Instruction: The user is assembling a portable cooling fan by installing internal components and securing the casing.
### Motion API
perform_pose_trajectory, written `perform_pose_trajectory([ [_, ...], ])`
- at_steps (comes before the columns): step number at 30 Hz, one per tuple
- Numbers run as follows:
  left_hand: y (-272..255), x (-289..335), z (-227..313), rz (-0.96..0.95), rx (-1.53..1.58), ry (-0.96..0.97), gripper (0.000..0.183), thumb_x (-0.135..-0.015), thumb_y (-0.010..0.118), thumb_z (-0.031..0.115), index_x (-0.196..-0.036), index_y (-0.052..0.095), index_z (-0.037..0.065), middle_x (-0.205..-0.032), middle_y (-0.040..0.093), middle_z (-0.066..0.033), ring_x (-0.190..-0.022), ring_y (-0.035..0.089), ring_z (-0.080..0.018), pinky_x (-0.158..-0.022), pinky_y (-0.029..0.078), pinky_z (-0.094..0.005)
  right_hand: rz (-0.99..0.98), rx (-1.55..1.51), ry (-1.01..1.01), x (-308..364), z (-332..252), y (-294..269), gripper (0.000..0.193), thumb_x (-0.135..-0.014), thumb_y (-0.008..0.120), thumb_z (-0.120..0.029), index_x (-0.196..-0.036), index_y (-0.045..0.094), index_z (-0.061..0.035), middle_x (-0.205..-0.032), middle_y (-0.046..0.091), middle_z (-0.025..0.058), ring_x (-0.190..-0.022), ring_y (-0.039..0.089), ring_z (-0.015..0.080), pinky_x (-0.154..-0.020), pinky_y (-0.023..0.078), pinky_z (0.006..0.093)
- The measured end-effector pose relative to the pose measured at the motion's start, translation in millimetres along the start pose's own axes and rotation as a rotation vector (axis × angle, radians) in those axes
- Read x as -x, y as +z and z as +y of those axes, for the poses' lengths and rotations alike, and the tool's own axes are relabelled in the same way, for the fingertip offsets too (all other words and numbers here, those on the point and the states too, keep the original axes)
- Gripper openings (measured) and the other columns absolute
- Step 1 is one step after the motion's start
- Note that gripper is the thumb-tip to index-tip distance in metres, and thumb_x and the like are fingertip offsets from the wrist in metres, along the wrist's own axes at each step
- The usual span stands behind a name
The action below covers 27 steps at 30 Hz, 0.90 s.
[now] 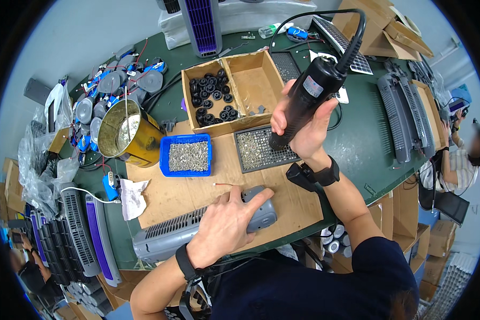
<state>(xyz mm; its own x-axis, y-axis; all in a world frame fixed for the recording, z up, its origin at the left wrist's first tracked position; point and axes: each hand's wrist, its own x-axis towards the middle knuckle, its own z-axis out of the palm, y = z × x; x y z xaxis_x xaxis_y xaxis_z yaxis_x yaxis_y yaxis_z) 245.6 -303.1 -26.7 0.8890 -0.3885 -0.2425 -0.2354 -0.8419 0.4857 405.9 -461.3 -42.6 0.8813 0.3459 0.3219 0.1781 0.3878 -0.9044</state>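
My right hand (306, 120) is wrapped round a black corded electric screwdriver (312, 88). The tool is tilted, its cable end up and its lower end above a dark perforated tray (274, 154) with small screws (249, 149). My left hand (226, 221) lies over a long grey slotted plastic housing (170, 228), fingers and thumb gripping its right part. The housing lies along the front of a cardboard sheet (298, 202). A short wire with a small connector (226, 184) shows just beyond it. A blue bin (164, 173) full of screws stands farther back.
A divided cardboard box (253, 80) holds black round parts (213, 96). A yellow tin (149, 141) stands left, near heaped motors (109, 82) with wires. Grey housings (397, 117) stand right; purple-and-grey units (101, 234) lie left. The screwdriver cable (357, 42) arcs over the back.
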Motion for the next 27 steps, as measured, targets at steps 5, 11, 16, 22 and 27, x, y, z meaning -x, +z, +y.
perform_pose_trajectory([
  [5,-0.5,-0.8,1.3,0.004,-0.007,0.005,0.09,-0.058,0.086,0.018,-0.137,0.043,0.029,-0.108,0.052,-0.0189,-0.087,0.063,-0.0431,-0.073,0.055,-0.0465,-0.028,0.022,0.024,3.3,1.1,2.4,0.093,-0.073,0.023,-0.092,-0.103,0.04,-0.006,-0.059,0.047,0.0038,-0.05,0.044,0.0123,-0.051,0.04,0.0255],
  [11,-1.2,0.3,1.6,0.023,-0.003,-0.001,0.09,-0.058,0.086,0.017,-0.136,0.044,0.029,-0.111,0.053,-0.0195,-0.088,0.063,-0.043,-0.073,0.055,-0.0455,-0.072,0.068,0.012,7.5,1.3,6.8,0.097,-0.069,0.026,-0.094,-0.102,0.041,-0.0046,-0.059,0.048,0.0028,-0.049,0.045,0.0118,-0.05,0.039,0.025],
  [16,0.0,-1.2,2.1,0.018,0.002,-0.007,0.089,-0.058,0.086,0.016,-0.135,0.044,0.029,-0.111,0.053,-0.0196,-0.092,0.062,-0.0434,-0.078,0.054,-0.0465,-0.022,0.075,-0.004,5.9,-11.2,8.5,0.105,-0.069,0.026,-0.094,-0.114,0.042,-0.0013,-0.059,0.048,0.0025,-0.049,0.045,0.0117,-0.049,0.039,0.025],
  [22,0.1,-1.8,2.2,0.015,0.017,-0.019,0.087,-0.058,0.085,0.016,-0.134,0.045,0.029,-0.11,0.054,-0.0172,-0.094,0.06,-0.0433,-0.085,0.052,-0.0472,-0.183,-0.268,-0.225,16.4,-57.1,1.7,0.1,-0.074,0.029,-0.092,-0.126,0.041,-0.0066,-0.062,0.048,0.0015,-0.051,0.046,0.0149,-0.052,0.042,0.033],
  [27,3.4,0.3,-2.1,0.059,0.011,0.002,0.084,-0.061,0.084,0.015,-0.134,0.044,0.025,-0.102,0.053,-0.0187,-0.09,0.061,-0.0391,-0.082,0.05,-0.0458,-0.332,-0.328,-0.187,31.4,-81.4,19.3,0.084,-0.081,0.039,-0.083,-0.126,0.042,-0.0114,-0.062,0.051,0.0007,-0.049,0.048,0.0136,-0.051,0.041,0.0295],
])
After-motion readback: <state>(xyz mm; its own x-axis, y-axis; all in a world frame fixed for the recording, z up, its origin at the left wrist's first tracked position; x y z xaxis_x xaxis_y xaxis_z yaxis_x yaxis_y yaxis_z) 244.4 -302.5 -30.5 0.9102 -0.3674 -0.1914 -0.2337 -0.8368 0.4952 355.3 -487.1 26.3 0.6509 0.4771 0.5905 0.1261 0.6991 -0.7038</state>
